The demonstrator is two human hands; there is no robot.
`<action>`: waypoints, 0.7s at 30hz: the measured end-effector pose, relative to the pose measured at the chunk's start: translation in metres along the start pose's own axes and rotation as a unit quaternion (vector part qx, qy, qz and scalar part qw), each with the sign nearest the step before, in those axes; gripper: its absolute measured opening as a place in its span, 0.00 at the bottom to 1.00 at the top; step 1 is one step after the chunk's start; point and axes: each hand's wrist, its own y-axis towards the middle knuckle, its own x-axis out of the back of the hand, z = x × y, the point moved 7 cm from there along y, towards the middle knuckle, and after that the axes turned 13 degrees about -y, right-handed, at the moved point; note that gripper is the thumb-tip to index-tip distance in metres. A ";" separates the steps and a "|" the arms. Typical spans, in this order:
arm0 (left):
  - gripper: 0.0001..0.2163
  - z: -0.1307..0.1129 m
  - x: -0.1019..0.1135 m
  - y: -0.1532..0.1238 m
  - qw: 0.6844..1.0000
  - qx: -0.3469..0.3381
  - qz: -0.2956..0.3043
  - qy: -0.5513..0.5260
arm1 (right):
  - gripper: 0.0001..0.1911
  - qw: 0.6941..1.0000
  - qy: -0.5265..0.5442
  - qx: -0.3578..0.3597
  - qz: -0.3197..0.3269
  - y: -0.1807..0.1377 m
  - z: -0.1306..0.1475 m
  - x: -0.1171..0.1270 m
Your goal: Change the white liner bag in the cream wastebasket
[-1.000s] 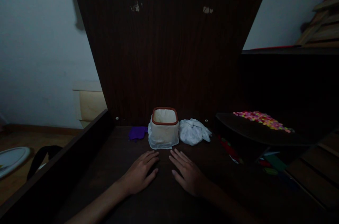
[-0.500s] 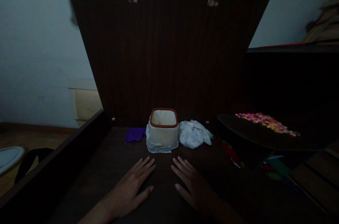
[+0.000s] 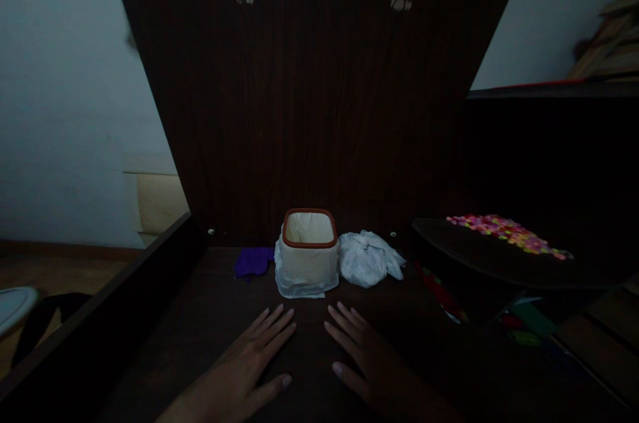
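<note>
Both my left hand (image 3: 252, 360) and my right hand (image 3: 364, 356) lie flat on a dark wooden surface (image 3: 309, 370), fingers stretched out and holding nothing. Just beyond the fingertips stands a small bin (image 3: 308, 263) with a brown rim, lined with a whitish plastic bag that hangs over its sides. Against its right side rests a knotted white plastic bag (image 3: 367, 263), with contents I cannot make out. To the bin's left is a folded piece of purple cloth (image 3: 252, 262). Neither hand touches the bin, the bag or the cloth.
Behind the bin rises a tall dark wooden panel (image 3: 319, 96). A low dark ledge (image 3: 144, 283) borders the left side. At the right, a dark shelf (image 3: 464, 256) carries a cluster of small pink and yellow pieces (image 3: 509, 233). Dim light hides much of the lower right.
The view has shifted slightly, so the bin, bag and cloth appear a little lower. My hands stay flat in the same place on the surface.
</note>
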 end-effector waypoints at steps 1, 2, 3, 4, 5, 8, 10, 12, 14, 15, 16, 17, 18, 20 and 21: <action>0.31 0.000 0.000 0.000 1.000 0.002 0.001 0.001 | 0.31 1.000 0.001 0.001 -0.001 0.000 0.001 0.001; 0.31 0.000 0.000 0.000 1.000 0.005 0.003 0.002 | 0.31 1.000 0.003 0.003 -0.001 0.000 0.002 0.002; 0.31 0.000 0.000 0.000 1.000 0.007 0.005 0.004 | 0.31 1.000 0.005 0.004 -0.002 0.000 0.003 0.003; 0.31 0.000 -0.001 0.001 1.000 0.009 0.006 0.005 | 0.31 1.000 0.005 0.004 -0.001 0.001 0.004 0.004; 0.31 0.000 -0.001 0.001 1.000 0.010 0.007 0.005 | 0.31 1.000 0.004 0.003 0.001 0.001 0.005 0.005; 0.31 -0.001 0.000 0.001 1.000 0.001 -0.002 0.001 | 0.31 1.000 0.002 -0.005 0.003 0.001 0.005 0.006; 0.31 -0.002 0.001 0.001 1.000 -0.006 -0.012 -0.003 | 0.31 1.000 0.002 -0.009 0.004 0.001 0.004 0.006; 0.31 -0.002 0.002 0.001 1.000 -0.011 -0.016 -0.006 | 0.31 1.000 -0.001 -0.008 0.006 0.002 0.004 0.006; 0.31 -0.001 0.002 0.002 1.000 -0.009 -0.014 -0.006 | 0.31 1.000 -0.004 -0.006 0.007 0.002 0.005 0.007; 0.31 -0.001 0.001 0.002 1.000 -0.006 -0.010 -0.006 | 0.31 1.000 -0.005 -0.006 0.007 0.002 0.005 0.007; 0.31 -0.001 0.001 0.002 1.000 -0.003 -0.006 -0.005 | 0.31 1.000 -0.006 -0.006 0.008 0.002 0.005 0.007; 0.31 0.000 0.001 0.002 1.000 0.000 -0.002 -0.004 | 0.31 1.000 -0.005 -0.005 0.007 0.002 0.005 0.007; 0.31 0.000 0.001 0.002 1.000 0.002 0.000 -0.004 | 0.31 1.000 -0.003 -0.004 0.005 0.002 0.005 0.007; 0.31 -0.002 0.001 0.002 1.000 -0.001 -0.001 -0.006 | 0.31 1.000 -0.002 -0.001 -0.001 0.001 0.005 0.007; 0.31 -0.002 0.001 0.002 1.000 -0.002 -0.002 -0.008 | 0.31 1.000 -0.003 0.000 -0.002 0.001 0.006 0.007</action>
